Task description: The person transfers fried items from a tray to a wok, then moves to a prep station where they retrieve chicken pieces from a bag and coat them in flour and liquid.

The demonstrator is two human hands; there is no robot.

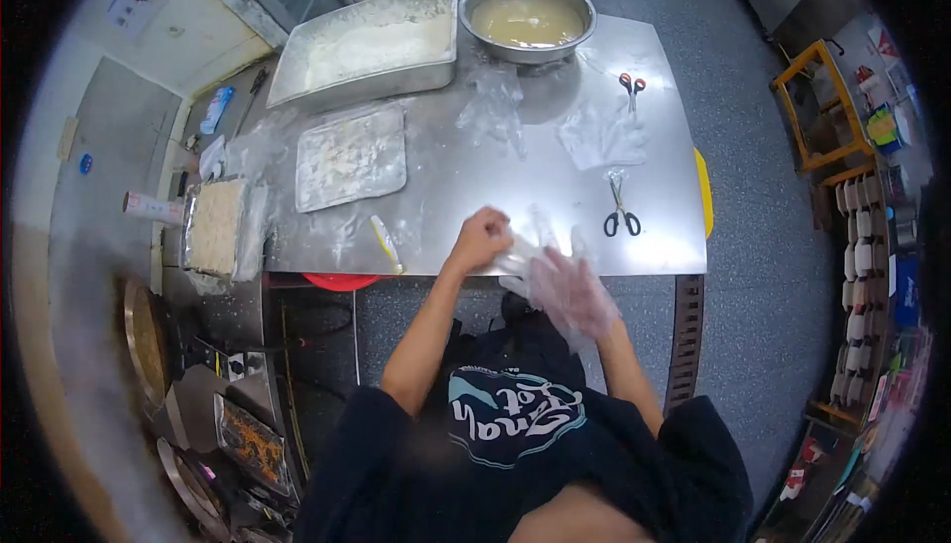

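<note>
My left hand (481, 237), bare, pinches a piece of clear plastic, which looks like a thin disposable glove (520, 249), near the steel table's front edge. My right hand (572, 292) wears a clear plastic glove, its fingers pointing up and left beside that plastic; whether it grips anything is blurred. Scissors with black handles (622, 223) lie to the right of my hands. Above them are a crumpled clear plastic glove or bag (605, 134) and scissors with red and black handles (632, 84). More crumpled clear plastic (496, 108) lies below the metal bowl.
A metal bowl of cloudy liquid (587, 19) and a deep metal pan of white powder (446, 71) stand at the table's far side. A powdery flat tray (351, 156) and a yellow and white tool (385, 244) lie left. A block-filled tray (214, 227) stands beside the table.
</note>
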